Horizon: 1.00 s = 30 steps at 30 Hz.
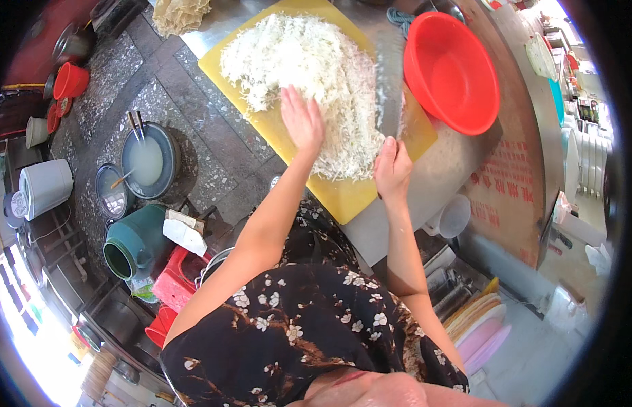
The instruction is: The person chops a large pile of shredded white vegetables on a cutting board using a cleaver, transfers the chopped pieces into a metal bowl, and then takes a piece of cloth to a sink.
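Observation:
A heap of finely shredded white vegetable (300, 66) covers much of a yellow cutting board (346, 203). My left hand (303, 119) lies flat against the near left side of the heap, fingers stretched out and holding nothing. In my right hand (393, 165) is the handle of a broad cleaver. Its blade (390, 84) points away from me along the heap's right side and is blurred. Shreds lie right up to the blade. Most of the handle is hidden by my fingers.
Beyond the blade, a red plastic basin (451, 74) stands tilted at the board's right side. The board rests on a metal table (433, 178). On the floor to the left are a basin of cloudy liquid (148, 163), a green plastic container (138, 241) and a red stool (176, 277).

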Motion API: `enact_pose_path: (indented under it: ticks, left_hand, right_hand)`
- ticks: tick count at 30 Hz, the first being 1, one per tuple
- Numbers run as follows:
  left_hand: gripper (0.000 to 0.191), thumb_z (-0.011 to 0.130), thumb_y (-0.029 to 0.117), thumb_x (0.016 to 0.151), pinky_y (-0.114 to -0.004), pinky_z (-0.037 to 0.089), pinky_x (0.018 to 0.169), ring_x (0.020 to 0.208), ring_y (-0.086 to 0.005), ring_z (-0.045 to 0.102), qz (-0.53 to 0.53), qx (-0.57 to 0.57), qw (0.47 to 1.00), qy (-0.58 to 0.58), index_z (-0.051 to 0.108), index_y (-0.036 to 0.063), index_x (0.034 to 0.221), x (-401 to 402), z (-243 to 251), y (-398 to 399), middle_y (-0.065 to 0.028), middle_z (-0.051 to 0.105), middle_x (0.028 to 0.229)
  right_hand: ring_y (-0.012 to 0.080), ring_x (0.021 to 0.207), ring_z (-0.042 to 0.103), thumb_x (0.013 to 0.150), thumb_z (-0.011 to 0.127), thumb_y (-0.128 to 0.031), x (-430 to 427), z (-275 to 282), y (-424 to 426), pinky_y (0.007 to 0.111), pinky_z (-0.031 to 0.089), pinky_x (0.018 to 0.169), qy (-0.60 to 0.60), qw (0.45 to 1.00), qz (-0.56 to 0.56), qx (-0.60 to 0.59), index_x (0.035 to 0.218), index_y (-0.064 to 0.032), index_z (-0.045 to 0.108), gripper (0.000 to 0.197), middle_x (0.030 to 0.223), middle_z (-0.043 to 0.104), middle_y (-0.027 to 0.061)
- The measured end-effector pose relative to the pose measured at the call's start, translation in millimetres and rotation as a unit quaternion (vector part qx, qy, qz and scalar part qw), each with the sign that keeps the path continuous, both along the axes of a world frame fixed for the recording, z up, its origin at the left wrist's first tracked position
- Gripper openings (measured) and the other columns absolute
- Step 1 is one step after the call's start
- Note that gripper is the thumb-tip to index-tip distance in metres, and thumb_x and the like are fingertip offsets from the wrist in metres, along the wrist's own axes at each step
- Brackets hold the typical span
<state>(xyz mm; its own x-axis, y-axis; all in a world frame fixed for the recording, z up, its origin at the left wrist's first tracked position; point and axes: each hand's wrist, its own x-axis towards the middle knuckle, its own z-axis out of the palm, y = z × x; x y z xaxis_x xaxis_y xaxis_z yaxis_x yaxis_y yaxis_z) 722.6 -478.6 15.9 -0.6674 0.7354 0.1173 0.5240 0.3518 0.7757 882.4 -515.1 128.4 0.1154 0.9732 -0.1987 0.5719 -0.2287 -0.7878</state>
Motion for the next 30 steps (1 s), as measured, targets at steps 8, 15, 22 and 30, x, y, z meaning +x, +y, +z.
enact_pose_path:
  ticks: [8,15,22,30]
  left_hand:
    - [0.045,0.049,0.025,0.093,-0.046,0.031,0.106,0.124,-0.0383,0.044,-0.229,0.130,0.965,-0.006,0.049,-0.0025,0.128,50.0,43.8,11.8,-0.0234,0.050,0.131]
    - [0.022,0.057,0.012,0.087,-0.041,0.039,0.091,0.106,-0.0300,0.055,-0.142,0.137,0.980,0.039,0.060,0.0057,0.108,8.5,41.9,-17.7,-0.0126,0.059,0.114]
    - [0.020,0.062,0.008,0.083,-0.039,0.038,0.085,0.098,-0.0240,0.056,-0.107,0.119,0.985,0.068,0.062,0.0095,0.103,-11.3,36.1,-11.8,-0.0065,0.060,0.104]
    - [0.040,0.057,0.012,0.086,-0.046,0.025,0.109,0.125,-0.0326,0.042,-0.064,0.123,0.976,0.168,0.051,0.0023,0.124,-118.9,18.6,3.4,-0.0165,0.047,0.133]
  right_hand:
    - [0.0129,0.045,0.051,0.099,0.041,-0.039,18.2,-17.4,8.9,0.030,0.040,0.043,-0.027,0.998,0.026,-0.048,0.077,-0.0016,0.055,0.046,0.057,0.054,0.0064]
    - [0.0348,0.070,0.063,0.094,0.050,-0.038,4.4,-47.5,7.1,0.043,0.047,0.067,-0.123,0.989,0.073,-0.039,0.087,0.0032,0.061,0.044,0.071,0.062,0.0227]
    - [0.0432,0.075,0.063,0.095,0.049,-0.037,-25.4,7.4,26.4,0.047,0.047,0.067,0.031,0.996,0.070,0.044,0.084,0.0046,0.057,0.043,0.071,0.061,0.0263]
    - [0.0452,0.082,0.063,0.094,0.044,-0.047,-33.6,22.1,59.0,0.050,0.047,0.074,-0.021,0.992,0.124,-0.023,0.089,0.0056,0.063,0.056,0.076,0.060,0.0323]
